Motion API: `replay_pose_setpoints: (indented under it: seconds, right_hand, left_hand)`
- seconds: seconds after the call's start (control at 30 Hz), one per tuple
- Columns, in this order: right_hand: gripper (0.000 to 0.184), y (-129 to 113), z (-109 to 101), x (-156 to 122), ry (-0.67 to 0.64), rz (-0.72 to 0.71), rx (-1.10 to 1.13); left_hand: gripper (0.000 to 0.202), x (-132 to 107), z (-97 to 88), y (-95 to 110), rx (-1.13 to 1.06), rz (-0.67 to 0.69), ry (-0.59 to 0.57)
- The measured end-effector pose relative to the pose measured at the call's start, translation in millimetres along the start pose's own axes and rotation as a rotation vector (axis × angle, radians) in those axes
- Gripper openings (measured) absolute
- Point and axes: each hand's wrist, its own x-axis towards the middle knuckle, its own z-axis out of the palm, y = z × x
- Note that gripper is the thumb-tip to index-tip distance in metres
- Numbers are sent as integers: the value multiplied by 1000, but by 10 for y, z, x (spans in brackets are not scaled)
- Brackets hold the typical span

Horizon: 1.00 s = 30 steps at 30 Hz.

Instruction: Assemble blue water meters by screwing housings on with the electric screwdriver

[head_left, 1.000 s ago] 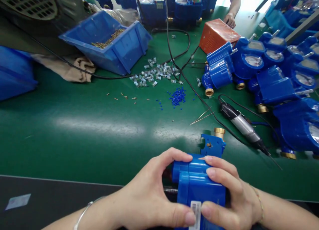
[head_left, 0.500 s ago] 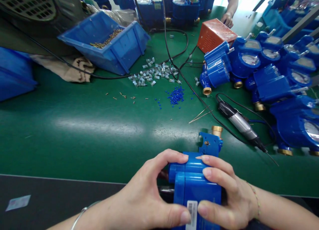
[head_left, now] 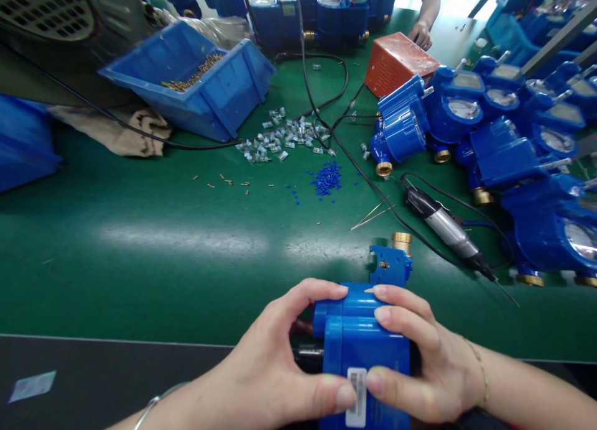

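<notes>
A blue water meter (head_left: 366, 343) with a brass threaded end is at the table's near edge, and both hands grip it. My left hand (head_left: 284, 361) wraps its left side, fingers on top and thumb by the white barcode label (head_left: 356, 397). My right hand (head_left: 426, 355) clasps the right side, its thumb close to the same label. Black cylindrical parts show inside the curve of my left hand. An electric screwdriver (head_left: 445, 227) lies to the right, its bit pointing toward me. Tweezers (head_left: 372, 215) rest beyond the meter.
A blue bin (head_left: 224, 100) of brass screws stands at the back left. Small clear parts (head_left: 284, 137) and blue pellets (head_left: 327, 179) are scattered mid-table. Several blue meters (head_left: 466, 110) crowd the right. A co-worker's hand (head_left: 421, 35) is behind an orange box (head_left: 396, 62). A black cable crosses the table.
The whole view has shifted slightly, with table items a little further left. Both hands keep the same grip on the meter, which has hardly moved.
</notes>
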Motion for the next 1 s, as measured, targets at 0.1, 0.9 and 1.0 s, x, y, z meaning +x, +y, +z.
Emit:
replay_pose_setpoints:
  seconds: [0.1, 0.9, 1.0]
  right_hand:
    - [75, 51, -16, 64, -100, -13, -2]
    - [68, 569, -52, -265, 380, 696, 175]
    - [72, 764, 97, -439, 358, 741, 294]
  left_hand:
    - [67, 21, -34, -62, -69, 30, -14]
    - [77, 400, 169, -724, 29, 560, 716]
    - [112, 483, 337, -860, 77, 663, 774]
